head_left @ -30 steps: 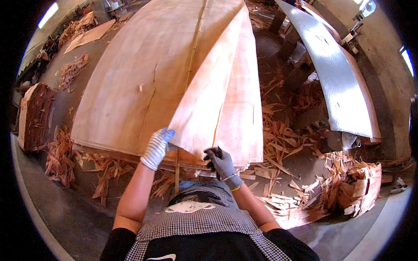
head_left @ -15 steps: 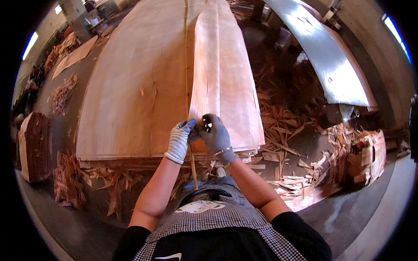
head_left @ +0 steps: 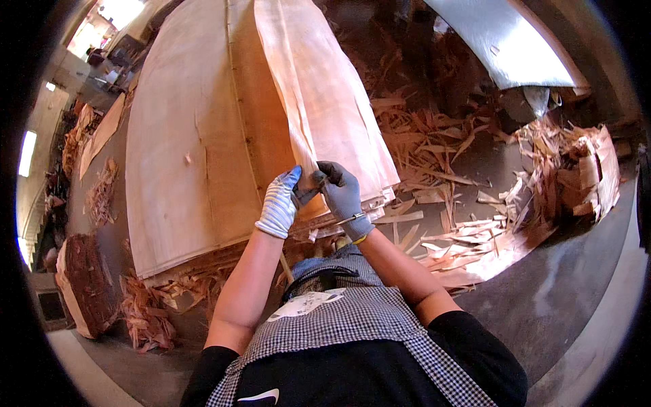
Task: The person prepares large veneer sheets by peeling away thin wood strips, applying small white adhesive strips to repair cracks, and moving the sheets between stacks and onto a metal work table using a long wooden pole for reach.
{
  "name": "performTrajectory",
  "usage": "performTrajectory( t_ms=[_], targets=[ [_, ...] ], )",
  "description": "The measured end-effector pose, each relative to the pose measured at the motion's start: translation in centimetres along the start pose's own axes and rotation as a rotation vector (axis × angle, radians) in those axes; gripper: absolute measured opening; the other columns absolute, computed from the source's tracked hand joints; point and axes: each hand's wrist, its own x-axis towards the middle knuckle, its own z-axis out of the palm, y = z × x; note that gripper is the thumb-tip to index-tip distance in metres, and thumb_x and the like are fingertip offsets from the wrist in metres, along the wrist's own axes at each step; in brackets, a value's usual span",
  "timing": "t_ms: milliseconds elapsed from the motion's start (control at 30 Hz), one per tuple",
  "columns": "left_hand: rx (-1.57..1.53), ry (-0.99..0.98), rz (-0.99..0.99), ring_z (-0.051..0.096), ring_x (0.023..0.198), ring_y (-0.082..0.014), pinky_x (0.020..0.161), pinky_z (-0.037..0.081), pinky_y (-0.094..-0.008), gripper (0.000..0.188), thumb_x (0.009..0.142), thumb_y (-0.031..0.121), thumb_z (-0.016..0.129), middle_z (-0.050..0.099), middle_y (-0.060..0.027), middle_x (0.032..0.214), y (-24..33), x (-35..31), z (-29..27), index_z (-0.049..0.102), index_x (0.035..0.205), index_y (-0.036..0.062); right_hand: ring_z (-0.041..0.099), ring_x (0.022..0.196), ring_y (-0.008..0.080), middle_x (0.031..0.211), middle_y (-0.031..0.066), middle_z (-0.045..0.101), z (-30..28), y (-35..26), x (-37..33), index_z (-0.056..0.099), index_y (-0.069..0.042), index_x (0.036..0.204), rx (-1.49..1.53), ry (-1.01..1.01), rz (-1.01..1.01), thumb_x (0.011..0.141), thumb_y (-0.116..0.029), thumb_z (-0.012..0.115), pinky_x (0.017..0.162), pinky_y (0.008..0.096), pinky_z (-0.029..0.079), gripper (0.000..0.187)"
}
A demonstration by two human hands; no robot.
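Veneer (head_left: 319, 88) is the thing in hand: a long, thin, pale sheet whose near end both gloved hands pinch together, lifted off the stack (head_left: 190, 156) below. The left hand (head_left: 279, 203), in a striped white glove, closes narrow on the sheet's edge from the left; the right hand (head_left: 341, 193), in a grey glove, grips the same spot from the right, fingers curled tight, and a thin metal blade or tool shows at its wrist, though I cannot tell how it is held. The sheet runs away from the person, its far part resting on the stack's right half. Judging by this, the sheet is picked up at one end but not yet carried off or laid flat; the thick stack suggests much sorting is done.

The stack lies on a low pile of wide sheets. Scraps (head_left: 441, 203) litter the grey floor (head_left: 563, 298) to the right, and more lie by a log (head_left: 85, 285) at the left. A grey slab (head_left: 502, 41) slants at the upper right. Daylight enters far left.
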Motion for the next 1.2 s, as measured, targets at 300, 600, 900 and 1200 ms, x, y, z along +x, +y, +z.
performTrajectory(
  t_ms=[300,600,900,1200],
  targets=[
    [0.026,0.136,-0.079,0.062,0.079,-0.0274,0.070,0.054,-0.0426,0.019,0.083,0.018,0.059,0.061,-0.0102,0.089,-3.4,1.5,-0.4,0.056,0.093,0.0025,0.056,0.056,0.0099,0.083,0.0049,0.064,-8.2,1.6,0.0,0.060,-0.005,0.103,0.172,0.155,0.485,0.085,-0.020,0.055,0.043,0.0220,0.041,0.024],
    [-0.096,0.153,-0.201,0.061,0.080,-0.0310,0.069,0.053,-0.0445,0.025,0.084,0.023,0.056,0.060,-0.0138,0.094,-3.0,0.8,1.2,0.053,0.099,0.0037,0.058,0.053,0.0208,0.067,0.0111,0.059,-15.1,15.5,2.9,0.054,0.003,0.087,-0.749,0.088,0.545,0.071,-0.027,0.070,0.046,0.0322,0.046,0.037],
    [-0.291,0.031,-0.238,0.060,0.085,-0.0289,0.073,0.053,-0.0438,0.025,0.081,0.016,0.060,0.061,-0.0148,0.098,-1.2,-0.1,-0.1,0.055,0.101,0.0024,0.056,0.050,0.0129,0.072,0.0092,0.061,-6.3,3.1,2.4,0.053,0.004,0.110,-0.100,-0.316,0.383,0.078,-0.023,0.064,0.044,0.0263,0.046,0.043],
    [0.085,0.139,-0.053,0.056,0.092,-0.0250,0.080,0.049,-0.0449,0.023,0.080,0.001,0.051,0.058,-0.0072,0.096,1.6,-0.2,-2.0,0.052,0.102,0.0052,0.053,0.044,0.0135,0.061,0.0049,0.056,-13.5,4.7,2.1,0.053,0.002,0.100,-0.113,-0.051,0.575,0.078,-0.019,0.058,0.037,0.0253,0.040,0.030]
  ],
)
